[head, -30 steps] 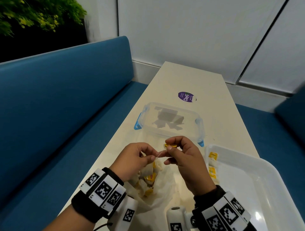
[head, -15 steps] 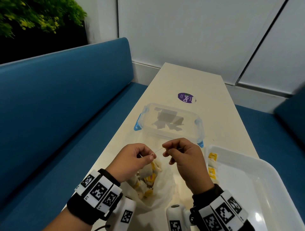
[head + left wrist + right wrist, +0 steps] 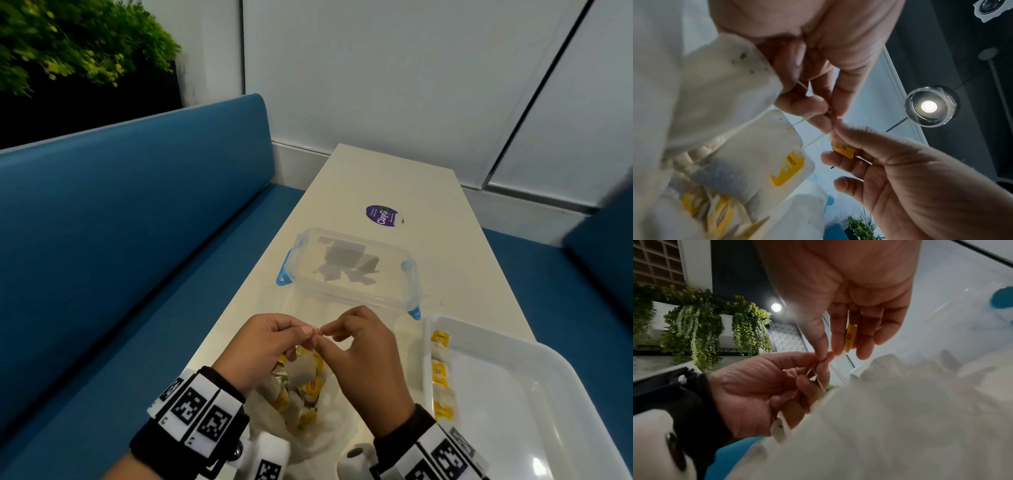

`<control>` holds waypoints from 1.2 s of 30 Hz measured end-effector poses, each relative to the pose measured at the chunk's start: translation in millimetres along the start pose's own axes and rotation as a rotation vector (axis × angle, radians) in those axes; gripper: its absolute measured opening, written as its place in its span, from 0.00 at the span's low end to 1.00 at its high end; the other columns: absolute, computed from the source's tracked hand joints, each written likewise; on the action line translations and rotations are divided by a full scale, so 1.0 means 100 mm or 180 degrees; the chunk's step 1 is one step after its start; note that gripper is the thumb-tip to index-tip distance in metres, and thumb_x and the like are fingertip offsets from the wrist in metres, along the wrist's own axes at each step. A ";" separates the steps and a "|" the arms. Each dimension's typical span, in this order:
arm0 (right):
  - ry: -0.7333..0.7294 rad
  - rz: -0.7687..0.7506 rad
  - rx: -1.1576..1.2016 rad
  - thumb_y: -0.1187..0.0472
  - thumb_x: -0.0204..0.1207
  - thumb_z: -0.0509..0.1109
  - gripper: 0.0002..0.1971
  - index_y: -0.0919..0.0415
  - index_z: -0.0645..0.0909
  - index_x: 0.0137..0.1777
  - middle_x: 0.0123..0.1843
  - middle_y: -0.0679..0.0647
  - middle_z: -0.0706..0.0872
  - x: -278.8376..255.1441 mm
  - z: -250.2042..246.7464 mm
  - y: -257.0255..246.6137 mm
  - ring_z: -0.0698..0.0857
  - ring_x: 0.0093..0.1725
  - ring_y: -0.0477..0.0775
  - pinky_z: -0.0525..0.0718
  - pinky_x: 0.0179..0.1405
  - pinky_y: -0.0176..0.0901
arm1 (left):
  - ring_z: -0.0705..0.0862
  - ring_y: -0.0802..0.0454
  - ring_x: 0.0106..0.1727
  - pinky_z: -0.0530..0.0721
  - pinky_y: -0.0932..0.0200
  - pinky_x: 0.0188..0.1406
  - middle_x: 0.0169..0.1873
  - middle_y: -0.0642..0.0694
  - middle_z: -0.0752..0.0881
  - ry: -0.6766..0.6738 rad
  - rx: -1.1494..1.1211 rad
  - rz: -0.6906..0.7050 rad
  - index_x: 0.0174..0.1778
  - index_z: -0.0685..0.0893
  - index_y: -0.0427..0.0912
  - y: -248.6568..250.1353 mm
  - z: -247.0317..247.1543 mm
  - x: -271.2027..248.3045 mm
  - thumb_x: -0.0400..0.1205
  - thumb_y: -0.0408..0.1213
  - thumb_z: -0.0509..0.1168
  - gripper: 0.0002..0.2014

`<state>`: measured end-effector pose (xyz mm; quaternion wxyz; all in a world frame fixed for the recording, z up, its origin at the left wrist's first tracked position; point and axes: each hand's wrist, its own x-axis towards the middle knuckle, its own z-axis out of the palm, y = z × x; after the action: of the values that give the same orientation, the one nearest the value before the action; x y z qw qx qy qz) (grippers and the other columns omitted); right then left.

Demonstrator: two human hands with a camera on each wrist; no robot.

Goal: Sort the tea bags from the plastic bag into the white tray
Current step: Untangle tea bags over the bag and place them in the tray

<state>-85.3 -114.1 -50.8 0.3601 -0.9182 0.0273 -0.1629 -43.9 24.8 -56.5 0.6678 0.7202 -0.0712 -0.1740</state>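
A clear plastic bag (image 3: 308,428) full of white tea bags (image 3: 301,373) with yellow tags lies on the table's near edge. Both hands hover just above it, fingertips meeting. My left hand (image 3: 274,339) pinches thin tea bag strings (image 3: 813,378), and a white tea bag (image 3: 725,91) hangs under its fingers. My right hand (image 3: 359,342) pinches the same strings at thumb and forefinger and holds a yellow paper tag (image 3: 844,150) between its fingers. The white tray (image 3: 548,411) sits to the right, with several tea bags (image 3: 440,377) lined along its left wall.
A clear lidded container with blue clips (image 3: 349,270) stands just beyond the hands. A purple sticker (image 3: 383,216) marks the cream table (image 3: 445,240) farther back. Blue bench seating (image 3: 120,240) runs along the left, and a white wall closes the far end.
The hands have drawn close together, fingertips now touching over the bag. The yellow tag, earlier shown above the right fingers, is tucked under them. The camera tilted slightly.
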 end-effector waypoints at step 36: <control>-0.0608 0.1607 0.3048 0.71 0.79 0.62 0.09 0.64 0.73 0.38 0.30 0.57 0.84 0.14 -0.14 0.02 0.87 0.31 0.53 0.78 0.25 0.38 | 0.74 0.59 0.29 0.77 0.66 0.33 0.31 0.52 0.82 0.0259 0.0783 0.0485 0.42 0.82 0.36 -0.08 0.12 0.03 0.84 0.38 0.60 0.11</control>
<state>-76.3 -127.2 -38.6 0.7665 -0.6273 0.1367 0.0183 -45.8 13.2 -65.2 0.5882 0.7956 -0.1192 -0.0835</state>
